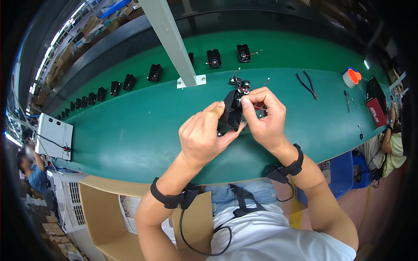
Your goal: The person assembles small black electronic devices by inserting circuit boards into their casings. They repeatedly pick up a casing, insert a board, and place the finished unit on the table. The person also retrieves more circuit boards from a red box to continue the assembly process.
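A black plastic housing point(232, 109), open on one side, is held above the green worktable point(143, 130). My left hand point(204, 128) grips it from the left, with the thumb along its lower end and the fingers on its wall. At its upper right edge my right hand point(266, 115) is closed in a pinch of thumb and fingertips. What lies in that pinch is too small to make out. Several small black parts with red and black wires point(244, 87) lie just beyond and beside the housing, partly hidden by my right hand.
Similar black housings point(213, 58) stand in a long row on the green belt point(278, 50) behind the table. A grey post point(172, 41) rises at the far edge. Pliers point(308, 85), a white-and-orange cup point(352, 78) and a red-and-black box point(375, 102) are at right; a white box point(53, 135) stands left.
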The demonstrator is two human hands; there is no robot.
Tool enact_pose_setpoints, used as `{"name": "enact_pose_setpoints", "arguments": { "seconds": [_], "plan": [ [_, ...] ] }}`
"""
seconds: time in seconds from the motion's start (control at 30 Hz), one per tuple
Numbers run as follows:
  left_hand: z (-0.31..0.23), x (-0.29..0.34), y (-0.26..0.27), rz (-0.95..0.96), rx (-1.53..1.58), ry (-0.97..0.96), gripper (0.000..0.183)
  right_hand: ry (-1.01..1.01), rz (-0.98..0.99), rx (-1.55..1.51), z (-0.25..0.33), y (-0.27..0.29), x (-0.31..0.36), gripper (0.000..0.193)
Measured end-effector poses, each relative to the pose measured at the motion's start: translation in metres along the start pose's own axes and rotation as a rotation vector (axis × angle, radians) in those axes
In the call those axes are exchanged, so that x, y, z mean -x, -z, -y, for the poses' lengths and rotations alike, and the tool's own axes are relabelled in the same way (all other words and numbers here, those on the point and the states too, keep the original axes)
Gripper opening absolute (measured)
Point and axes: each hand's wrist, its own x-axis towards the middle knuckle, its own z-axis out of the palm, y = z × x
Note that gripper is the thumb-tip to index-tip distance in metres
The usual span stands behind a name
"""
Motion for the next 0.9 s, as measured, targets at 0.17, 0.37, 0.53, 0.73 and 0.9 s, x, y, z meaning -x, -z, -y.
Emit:
{"name": "enact_pose_setpoints", "arguments": {
  "seconds": [0.17, 0.37, 0.53, 0.73, 0.9],
  "plan": [
    [-0.005, 0.000, 0.001, 0.008, -0.090, -0.080, 0.056, -0.021, 0.024, -0.036, -0.001, -0.002, 0.003, 0.009],
    [-0.004, 0.006, -0.008, 0.069, -0.043, 0.008, 0.055, -0.338, 0.067, -0.285, -0.004, -0.003, 0.012, 0.011],
    [0.005, 0.002, -0.004, 0.073, 0.046, 0.074, 0.057, -0.144, 0.235, -0.125, -0.007, 0.003, -0.001, 0.007],
    [0.031, 0.005, 0.010, 0.330, 0.497, 0.426, 0.050, 0.060, 0.432, 0.002, -0.006, 0.019, -0.009, 0.028],
    [0.030, 0.001, 0.012, 0.376, 1.067, 0.718, 0.039, 0.100, 0.511, -0.085, -0.002, 0.018, -0.011, 0.034]
  ]
}}
